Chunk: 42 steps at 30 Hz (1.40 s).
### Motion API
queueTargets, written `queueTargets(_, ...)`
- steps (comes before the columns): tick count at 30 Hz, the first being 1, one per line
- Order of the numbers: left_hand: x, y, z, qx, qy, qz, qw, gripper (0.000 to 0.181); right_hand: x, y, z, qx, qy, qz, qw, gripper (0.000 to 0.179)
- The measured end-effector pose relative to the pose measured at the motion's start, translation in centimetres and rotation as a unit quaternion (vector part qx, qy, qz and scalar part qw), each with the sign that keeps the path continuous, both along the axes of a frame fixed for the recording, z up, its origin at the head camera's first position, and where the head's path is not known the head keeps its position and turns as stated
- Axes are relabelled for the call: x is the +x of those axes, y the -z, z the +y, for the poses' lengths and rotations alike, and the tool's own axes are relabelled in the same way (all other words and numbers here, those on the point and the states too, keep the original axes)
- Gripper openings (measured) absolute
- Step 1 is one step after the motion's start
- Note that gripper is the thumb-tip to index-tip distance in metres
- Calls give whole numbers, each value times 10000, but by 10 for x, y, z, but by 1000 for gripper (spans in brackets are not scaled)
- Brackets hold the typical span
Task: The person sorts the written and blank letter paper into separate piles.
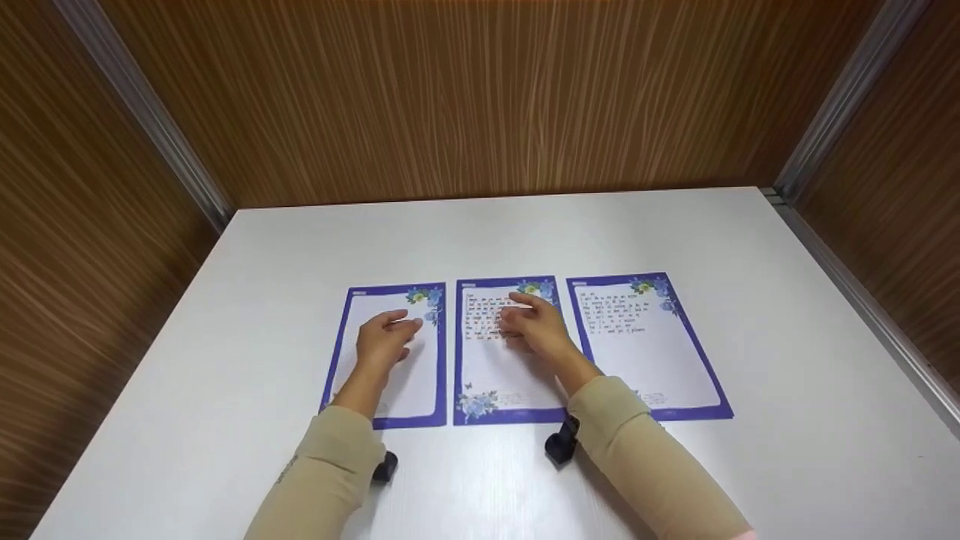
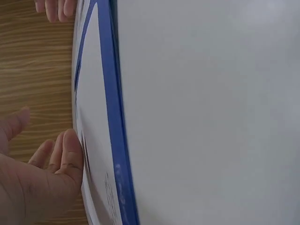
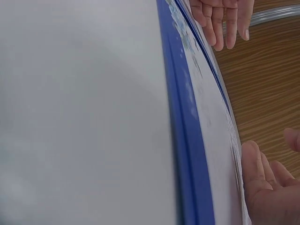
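Note:
Three purple-bordered sheets with blue flower prints lie side by side on the white table. Over the left sheet (image 1: 409,390) my left hand (image 1: 381,341) hovers with relaxed fingers and nothing in it. My right hand (image 1: 541,330) is above the middle sheet (image 1: 510,382), fingers loosely bent and holding nothing; it covers part of that sheet's lines of writing. The right sheet (image 1: 660,360) bears several lines of writing in its upper half. In the left wrist view, the left hand (image 2: 47,183) shows thumb and fingers apart. The right wrist view shows the right hand (image 3: 272,187) likewise.
The white table (image 1: 495,240) ends at a wood-grain back panel (image 1: 480,97). Similar side panels with metal posts stand left and right. Black wrist devices (image 1: 561,444) show beneath the beige sleeves (image 1: 637,450).

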State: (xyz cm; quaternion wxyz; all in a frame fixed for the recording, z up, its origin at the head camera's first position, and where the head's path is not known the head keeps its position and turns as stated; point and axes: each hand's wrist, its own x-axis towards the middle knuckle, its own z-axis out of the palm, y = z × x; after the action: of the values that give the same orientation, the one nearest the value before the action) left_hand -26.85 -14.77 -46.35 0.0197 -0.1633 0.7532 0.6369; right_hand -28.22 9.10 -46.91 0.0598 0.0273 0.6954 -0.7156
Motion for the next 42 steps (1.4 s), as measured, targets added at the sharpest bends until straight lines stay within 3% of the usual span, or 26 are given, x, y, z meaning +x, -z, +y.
queueTargets(6,0,-2,19,95,117,-8,9999,46,-1,-1,15,186,141,-133,9996,48)
queueTargets(16,-2,-4,37,255,241,61,9994,44,-3,-5,43,75,480,-322,9983,48)
queueTargets(28,-2,-4,43,164,391,-20,9991,45,-3,-3,74,528,711,-352,9954,51)
queueTargets(31,-2,-4,44,121,446,-74,9989,46,-2,-3,78,792,775,-446,9928,51)
queueTargets(42,-1,-1,44,184,637,-97,9978,46,4,-4,81,969,724,-528,9913,51)
